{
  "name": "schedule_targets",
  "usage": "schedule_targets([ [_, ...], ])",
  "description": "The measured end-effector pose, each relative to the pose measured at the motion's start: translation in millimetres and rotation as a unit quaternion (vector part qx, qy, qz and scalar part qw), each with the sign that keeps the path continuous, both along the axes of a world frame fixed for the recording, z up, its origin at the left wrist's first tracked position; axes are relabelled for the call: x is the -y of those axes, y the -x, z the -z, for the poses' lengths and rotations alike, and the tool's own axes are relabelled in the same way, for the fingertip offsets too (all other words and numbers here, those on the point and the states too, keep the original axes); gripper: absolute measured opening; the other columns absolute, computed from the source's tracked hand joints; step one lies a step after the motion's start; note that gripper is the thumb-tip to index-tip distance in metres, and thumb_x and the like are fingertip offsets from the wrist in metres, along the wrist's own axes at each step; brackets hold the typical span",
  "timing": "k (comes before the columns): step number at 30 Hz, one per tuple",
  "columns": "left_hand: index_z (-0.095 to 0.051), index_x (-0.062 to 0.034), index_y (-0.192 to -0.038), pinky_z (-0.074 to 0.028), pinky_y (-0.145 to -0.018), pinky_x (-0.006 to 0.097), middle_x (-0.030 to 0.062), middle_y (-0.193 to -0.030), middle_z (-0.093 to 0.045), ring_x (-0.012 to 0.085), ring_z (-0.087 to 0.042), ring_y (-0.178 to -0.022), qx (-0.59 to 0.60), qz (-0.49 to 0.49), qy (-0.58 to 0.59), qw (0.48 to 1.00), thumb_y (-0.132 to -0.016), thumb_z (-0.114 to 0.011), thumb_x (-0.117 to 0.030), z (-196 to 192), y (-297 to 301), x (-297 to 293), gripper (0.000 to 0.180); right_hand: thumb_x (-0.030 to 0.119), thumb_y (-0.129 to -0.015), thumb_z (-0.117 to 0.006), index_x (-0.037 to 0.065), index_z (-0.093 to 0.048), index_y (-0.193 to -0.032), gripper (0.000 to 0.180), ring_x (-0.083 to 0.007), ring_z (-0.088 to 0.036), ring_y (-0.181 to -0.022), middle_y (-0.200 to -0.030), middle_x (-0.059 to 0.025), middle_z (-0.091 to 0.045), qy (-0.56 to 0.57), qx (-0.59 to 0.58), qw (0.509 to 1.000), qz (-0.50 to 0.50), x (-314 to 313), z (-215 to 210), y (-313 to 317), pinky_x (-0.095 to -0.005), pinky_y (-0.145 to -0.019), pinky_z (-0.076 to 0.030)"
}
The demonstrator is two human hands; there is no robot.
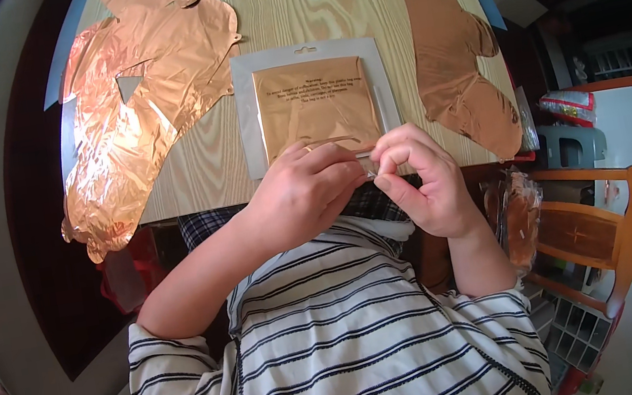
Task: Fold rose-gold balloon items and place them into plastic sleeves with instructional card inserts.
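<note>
A flat package point(381, 65) with a grey-white border and a hang hole lies near the front edge of the table. Inside its clear window is a folded copper-coloured foil sheet point(316, 116) behind printed text. Just at the package's lower edge my two hands meet. My left hand point(303, 191) is closed, its fingertips pinched toward the right. Thumb and bent forefinger of my right hand point(427, 185) pinch the same spot. Between the fingertips shows a small clear, shiny piece of plastic point(370, 174); most of it is hidden by the fingers.
Flat copper foil balloons lie on the wooden table point(303, 3): a crinkled, shiny one point(133, 118) at left, a smoother one point(449, 47) at right. A wooden chair point(582, 227) stands at right, with a clear-wrapped copper package point(521, 216) beside it.
</note>
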State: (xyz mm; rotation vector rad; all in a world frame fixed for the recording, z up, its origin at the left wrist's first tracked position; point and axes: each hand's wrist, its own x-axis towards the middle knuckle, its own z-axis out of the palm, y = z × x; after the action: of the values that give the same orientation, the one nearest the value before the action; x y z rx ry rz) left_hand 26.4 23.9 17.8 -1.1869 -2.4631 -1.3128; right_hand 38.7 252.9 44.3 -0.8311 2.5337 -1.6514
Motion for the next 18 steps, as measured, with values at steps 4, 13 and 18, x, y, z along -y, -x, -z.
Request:
schedule_targets([
  [4,-0.070,-0.0041,-0.102,-0.052,-0.078,0.040,0.0084,-0.103,-0.070,0.0291,-0.067,-0.087,-0.040,-0.072,-0.008,0.997,-0.082,-0.074,0.002,0,-10,9,0.022,0.007,-0.092,-0.069,0.005,-0.063,-0.098,0.008,-0.0294,-0.063,-0.101,-0.112,-0.0104,-0.066,-0.045,-0.037,0.996,0.070,-5,13,7,-0.0390,-0.093,-0.048],
  [13,-0.072,0.0008,-0.097,-0.056,-0.074,0.036,0.0141,-0.100,-0.070,0.0274,-0.069,-0.084,0.082,-0.316,-0.018,0.945,-0.083,-0.069,0.006,19,-96,96,0.015,0.009,-0.092,-0.067,0.005,-0.067,-0.097,0.006,-0.0307,-0.065,-0.108,-0.115,-0.0095,-0.069,-0.203,-0.144,0.968,0.017,-20,36,1,-0.0482,-0.106,-0.046],
  [18,-0.072,0.0003,-0.101,-0.049,-0.067,0.024,0.0021,-0.087,-0.068,0.0095,-0.062,-0.075,0.207,-0.563,-0.047,0.798,-0.103,-0.061,-0.011,124,-181,238,0.015,0.008,-0.092,-0.068,0.005,-0.068,-0.098,0.007,-0.0302,-0.066,-0.110,-0.117,-0.0095,-0.070,-0.200,-0.149,0.968,0.012,-25,39,1,-0.0495,-0.107,-0.045],
])
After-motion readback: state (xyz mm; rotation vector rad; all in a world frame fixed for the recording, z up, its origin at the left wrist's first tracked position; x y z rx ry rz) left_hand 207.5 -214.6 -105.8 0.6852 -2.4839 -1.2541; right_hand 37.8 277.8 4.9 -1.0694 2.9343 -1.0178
